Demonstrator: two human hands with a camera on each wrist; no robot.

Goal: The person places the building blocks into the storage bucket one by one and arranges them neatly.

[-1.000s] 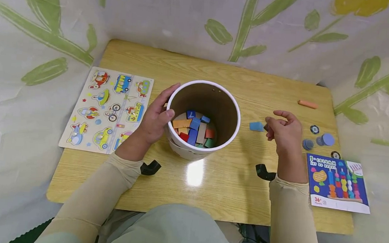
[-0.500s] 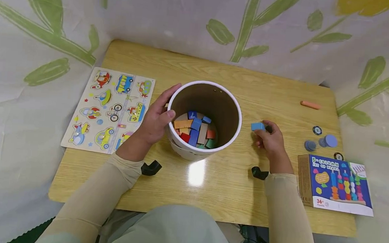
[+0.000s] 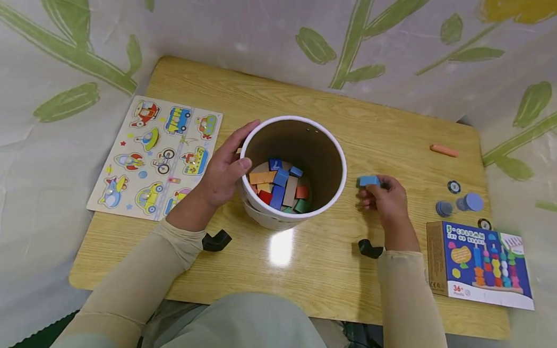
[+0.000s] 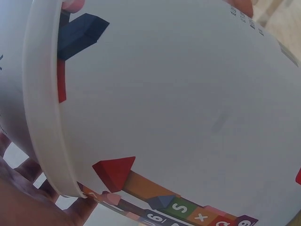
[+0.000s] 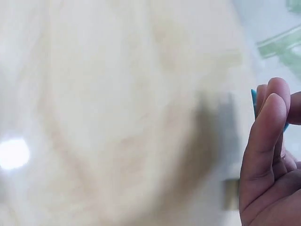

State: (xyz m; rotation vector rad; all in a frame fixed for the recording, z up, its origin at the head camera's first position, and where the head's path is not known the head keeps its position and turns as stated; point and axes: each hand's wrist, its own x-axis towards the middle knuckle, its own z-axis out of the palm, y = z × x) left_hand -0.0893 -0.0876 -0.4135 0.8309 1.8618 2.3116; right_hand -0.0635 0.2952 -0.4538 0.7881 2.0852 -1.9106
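A white bucket (image 3: 295, 124) with a brown inside stands mid-table, holding several coloured wooden blocks (image 3: 278, 195). My left hand (image 3: 217, 178) grips its rim from the left, the thumb over the edge and the fingers round the outside. The left wrist view shows the bucket's printed wall (image 4: 164, 103) close up, with the hand's fingers below the rim. To the right of the bucket, my right hand (image 3: 389, 202) pinches a light blue block (image 3: 368, 181) between thumb and fingers. In the right wrist view only slivers of the blue block (image 5: 254, 100) show past the fingertips.
A vehicle puzzle board (image 3: 157, 158) lies on the left. At the right are a bead-set box (image 3: 485, 266), an orange stick (image 3: 444, 150), blue round pieces (image 3: 470, 201) and black discs (image 3: 454, 187). The table (image 3: 300, 282) meets a patterned sheet (image 3: 249, 28) at the back.
My right hand has moved left from beside the light blue block and now pinches it; the block has turned slightly. My left hand stays on the bucket.
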